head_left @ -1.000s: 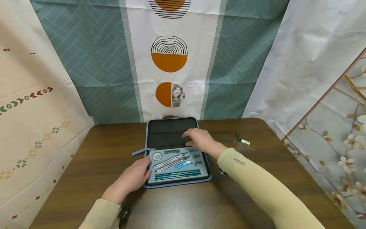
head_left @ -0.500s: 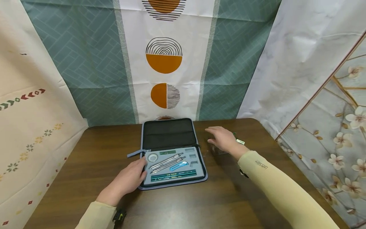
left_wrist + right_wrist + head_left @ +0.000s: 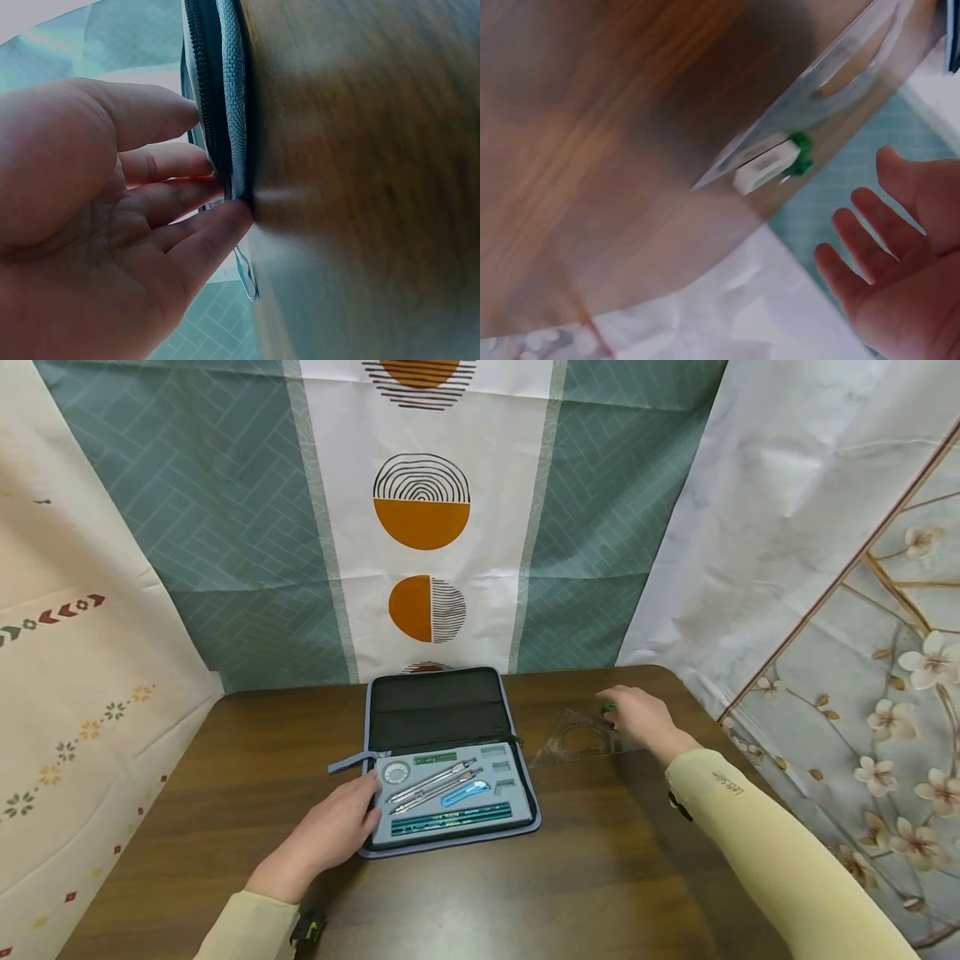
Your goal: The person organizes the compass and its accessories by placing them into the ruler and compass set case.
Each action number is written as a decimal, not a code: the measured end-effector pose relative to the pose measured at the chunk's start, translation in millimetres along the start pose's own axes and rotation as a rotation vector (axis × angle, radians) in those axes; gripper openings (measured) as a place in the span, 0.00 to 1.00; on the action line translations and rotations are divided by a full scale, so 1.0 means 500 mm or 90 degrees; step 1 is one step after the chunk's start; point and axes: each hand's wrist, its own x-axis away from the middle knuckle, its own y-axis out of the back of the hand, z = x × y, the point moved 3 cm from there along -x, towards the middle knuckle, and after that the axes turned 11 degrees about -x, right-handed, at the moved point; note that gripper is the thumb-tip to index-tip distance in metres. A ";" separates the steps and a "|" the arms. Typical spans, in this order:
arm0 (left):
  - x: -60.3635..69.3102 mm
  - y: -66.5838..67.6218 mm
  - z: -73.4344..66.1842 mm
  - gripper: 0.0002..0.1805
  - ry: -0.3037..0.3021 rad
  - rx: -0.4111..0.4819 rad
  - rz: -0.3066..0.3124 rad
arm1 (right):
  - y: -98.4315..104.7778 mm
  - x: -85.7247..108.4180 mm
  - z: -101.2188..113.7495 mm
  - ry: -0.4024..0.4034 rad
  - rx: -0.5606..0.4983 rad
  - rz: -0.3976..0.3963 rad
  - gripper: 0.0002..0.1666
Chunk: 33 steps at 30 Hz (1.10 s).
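Observation:
A zip case (image 3: 437,706) lies unfolded on the table, its grey tray (image 3: 483,772) holding two silver compasses (image 3: 431,785), a blue utility knife (image 3: 465,793), dark green pencils (image 3: 450,820), a round white disc (image 3: 396,772) and a small green strip (image 3: 435,759). Against the case's left edge rests my left hand (image 3: 335,822), its fingertips touching the zipped rim (image 3: 233,90). My right hand (image 3: 641,714) hovers with spread fingers over a small green piece (image 3: 802,154) and a white eraser (image 3: 766,166). Next to them lies a clear set square (image 3: 551,752). From the head, my hand hides the eraser.
Under everything is a brown wooden table (image 3: 465,902). A patterned curtain (image 3: 247,527) hangs along its back edge, with floral cloth (image 3: 892,727) at the right. The zip's blue pull strap (image 3: 348,762) sticks out left of the case.
My right hand has moved right from above the case to the green piece and eraser. The left hand stays at the case's edge. The head view has shifted slightly.

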 end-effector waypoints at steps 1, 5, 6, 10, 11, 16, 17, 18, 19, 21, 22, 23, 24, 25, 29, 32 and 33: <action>-0.002 0.000 0.000 0.28 0.001 0.000 0.004 | 0.003 0.002 -0.009 -0.006 -0.002 0.002 0.26; -0.006 0.003 0.000 0.27 0.005 0.001 0.010 | 0.009 0.005 -0.036 -0.020 0.003 0.019 0.25; -0.006 0.003 0.001 0.27 0.006 0.001 0.011 | 0.008 0.005 -0.041 -0.024 0.004 0.024 0.25; -0.008 0.003 0.003 0.28 0.009 0.000 0.014 | -0.001 0.001 -0.057 -0.036 -0.006 0.041 0.25; -0.009 0.003 0.004 0.28 0.010 -0.001 0.015 | -0.005 -0.001 -0.060 -0.038 -0.011 0.045 0.25; -0.010 -0.001 0.004 0.27 0.011 0.000 0.018 | -0.026 -0.010 -0.068 -0.050 -0.015 0.072 0.24; -0.010 -0.002 0.003 0.27 0.010 0.000 0.018 | -0.029 -0.011 -0.068 -0.052 -0.012 0.076 0.24; -0.010 -0.002 0.003 0.27 0.009 -0.001 0.018 | -0.031 -0.013 -0.069 -0.052 -0.010 0.077 0.24; -0.009 -0.003 0.003 0.26 0.009 -0.001 0.018 | -0.035 -0.014 -0.068 -0.052 -0.008 0.078 0.23; -0.009 -0.005 0.003 0.26 0.010 -0.001 0.017 | -0.040 -0.018 -0.068 -0.046 -0.001 0.078 0.22; -0.009 -0.005 0.003 0.26 0.010 -0.002 0.016 | -0.042 -0.019 -0.068 -0.042 0.003 0.076 0.22; -0.009 -0.005 0.003 0.26 0.011 -0.002 0.016 | -0.044 -0.021 -0.068 -0.037 0.006 0.073 0.21; -0.009 -0.005 0.003 0.26 0.012 -0.002 0.016 | -0.045 -0.022 -0.068 -0.033 0.009 0.071 0.21; -0.009 -0.005 0.003 0.26 0.013 -0.003 0.016 | -0.047 -0.023 -0.068 -0.030 0.014 0.069 0.20; -0.009 -0.004 0.002 0.26 0.013 -0.004 0.017 | -0.053 -0.026 -0.072 -0.020 0.030 0.061 0.19; -0.009 -0.004 0.002 0.26 0.014 -0.003 0.020 | -0.057 -0.026 -0.073 -0.015 0.039 0.051 0.18; -0.010 -0.004 0.002 0.26 0.015 -0.002 0.021 | -0.058 -0.025 -0.073 -0.013 0.040 0.045 0.17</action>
